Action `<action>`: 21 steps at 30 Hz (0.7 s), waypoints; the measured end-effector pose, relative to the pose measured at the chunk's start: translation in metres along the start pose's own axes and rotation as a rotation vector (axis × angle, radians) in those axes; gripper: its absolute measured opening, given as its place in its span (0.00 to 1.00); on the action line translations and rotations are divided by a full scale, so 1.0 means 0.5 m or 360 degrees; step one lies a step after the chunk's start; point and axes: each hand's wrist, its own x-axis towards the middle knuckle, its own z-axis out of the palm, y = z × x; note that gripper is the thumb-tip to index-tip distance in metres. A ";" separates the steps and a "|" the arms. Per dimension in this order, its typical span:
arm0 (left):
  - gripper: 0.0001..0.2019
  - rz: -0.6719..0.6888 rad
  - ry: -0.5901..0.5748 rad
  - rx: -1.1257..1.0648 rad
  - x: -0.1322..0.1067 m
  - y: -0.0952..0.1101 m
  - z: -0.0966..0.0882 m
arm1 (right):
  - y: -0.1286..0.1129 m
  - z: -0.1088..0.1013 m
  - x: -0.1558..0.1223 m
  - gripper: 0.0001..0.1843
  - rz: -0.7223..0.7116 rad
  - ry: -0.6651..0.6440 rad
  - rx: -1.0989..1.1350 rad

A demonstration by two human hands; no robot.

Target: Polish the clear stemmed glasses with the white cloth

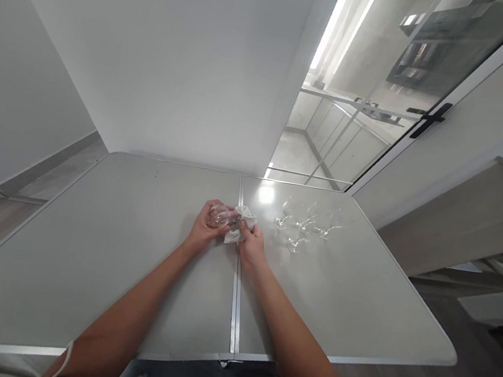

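Observation:
A clear stemmed glass lies sideways between my hands, above the middle of the table. My left hand is closed around its bowl. At the glass's other end, a white cloth is bunched around the stem and foot, partly hiding them. My right hand pinches this cloth, its thumb on top and the other fingers hidden behind. Just right of my right hand, several more clear stemmed glasses are grouped on the table, their outlines faint against its pale surface.
The pale folding table has a metal-edged seam down its middle. A white wall meets its far side. Back right stands a glass-paned door with a black handle. Wooden shelving is at the right.

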 end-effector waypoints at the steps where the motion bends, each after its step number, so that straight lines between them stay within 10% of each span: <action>1: 0.27 -0.0008 0.0008 0.0141 0.000 -0.006 -0.003 | 0.006 -0.002 0.000 0.23 0.0012 -0.0009 -0.0008; 7: 0.12 0.0157 0.0109 0.0689 -0.008 -0.022 -0.007 | 0.033 -0.018 0.007 0.20 0.0045 0.0054 -0.0183; 16: 0.14 0.0065 0.0075 0.0575 -0.008 -0.018 0.000 | 0.023 -0.025 0.022 0.20 -0.0061 0.0325 -0.0032; 21: 0.14 0.0070 0.0239 0.0637 -0.006 -0.011 -0.002 | 0.020 -0.012 0.015 0.20 0.0057 0.0029 0.0116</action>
